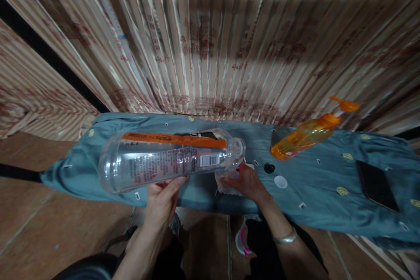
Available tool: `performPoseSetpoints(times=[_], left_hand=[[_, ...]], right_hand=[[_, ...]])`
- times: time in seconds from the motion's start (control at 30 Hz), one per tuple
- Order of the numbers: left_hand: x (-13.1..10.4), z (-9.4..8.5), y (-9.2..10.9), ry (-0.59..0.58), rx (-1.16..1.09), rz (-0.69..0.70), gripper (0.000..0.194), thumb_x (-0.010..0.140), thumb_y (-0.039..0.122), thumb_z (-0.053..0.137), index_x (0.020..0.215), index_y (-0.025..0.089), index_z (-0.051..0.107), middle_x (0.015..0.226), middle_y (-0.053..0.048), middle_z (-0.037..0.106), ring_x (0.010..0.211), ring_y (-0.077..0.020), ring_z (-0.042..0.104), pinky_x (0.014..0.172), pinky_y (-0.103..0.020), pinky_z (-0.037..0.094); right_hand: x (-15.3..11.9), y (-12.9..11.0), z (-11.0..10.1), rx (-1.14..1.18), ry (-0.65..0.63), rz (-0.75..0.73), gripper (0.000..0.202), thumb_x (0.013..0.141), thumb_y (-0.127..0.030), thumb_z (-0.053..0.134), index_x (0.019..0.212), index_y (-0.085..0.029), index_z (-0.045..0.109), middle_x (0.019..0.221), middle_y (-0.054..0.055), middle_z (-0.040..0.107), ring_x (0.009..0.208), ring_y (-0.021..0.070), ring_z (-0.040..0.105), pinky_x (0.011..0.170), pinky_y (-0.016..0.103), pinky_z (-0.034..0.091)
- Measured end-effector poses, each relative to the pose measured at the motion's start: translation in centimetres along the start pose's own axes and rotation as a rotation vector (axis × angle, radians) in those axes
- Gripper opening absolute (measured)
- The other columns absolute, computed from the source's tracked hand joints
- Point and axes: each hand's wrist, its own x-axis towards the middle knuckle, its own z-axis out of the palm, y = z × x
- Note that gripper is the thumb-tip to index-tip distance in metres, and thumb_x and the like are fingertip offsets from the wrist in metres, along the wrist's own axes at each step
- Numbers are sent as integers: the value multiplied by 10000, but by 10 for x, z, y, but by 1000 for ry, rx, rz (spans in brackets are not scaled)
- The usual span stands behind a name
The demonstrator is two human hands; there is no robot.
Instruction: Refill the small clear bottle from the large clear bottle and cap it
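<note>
A big clear plastic bottle (170, 162) with an orange-striped label lies nearly on its side above the table, its neck to the right. My left hand (164, 199) grips it from below at the middle. At the bottle's mouth, my right hand (246, 179) is closed around a whitish, crumpled thing (228, 183), perhaps a tissue or cloth; the bottle and fingers partly hide it. To the right of that hand lie a small black cap (269, 168) and a round white disc (281, 181).
An orange pump bottle (302, 138) stands tilted in view at the back right. A dark phone (377, 186) lies at the right on the blue-green cloth (324, 201). A striped curtain (210, 43) hangs behind. Black poles (55, 57) rise at the left.
</note>
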Motion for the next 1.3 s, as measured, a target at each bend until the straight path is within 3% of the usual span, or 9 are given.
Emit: performPoseSetpoints(times=[0.6, 0.93, 1.3], left_hand=[[-1, 1, 1, 12, 6, -10, 161, 461, 206, 812, 554, 209, 680, 578, -5, 690, 584, -142, 649, 652, -255, 549], [0, 1, -2, 10, -20, -14, 250, 443, 252, 875, 574, 212, 666, 563, 16, 677, 587, -140, 654, 661, -254, 555], [0, 2, 1, 5, -20, -3, 237, 434, 210, 865, 552, 214, 659, 571, 15, 700, 550, -135, 657, 637, -247, 558]], right_hand=[[0, -1, -1, 6, -2, 2, 619, 706, -400, 775, 1204, -161, 497, 1072, 163, 733, 1018, 352, 703, 852, 464, 574], [0, -2, -2, -3, -10, 11, 604, 706, -386, 776, 1204, -189, 496, 1080, 141, 733, 1017, 337, 705, 853, 472, 571], [-1, -1, -1, -30, 15, -20, 627, 701, -405, 777, 1205, -147, 508, 1059, 154, 739, 1003, 342, 709, 844, 465, 568]])
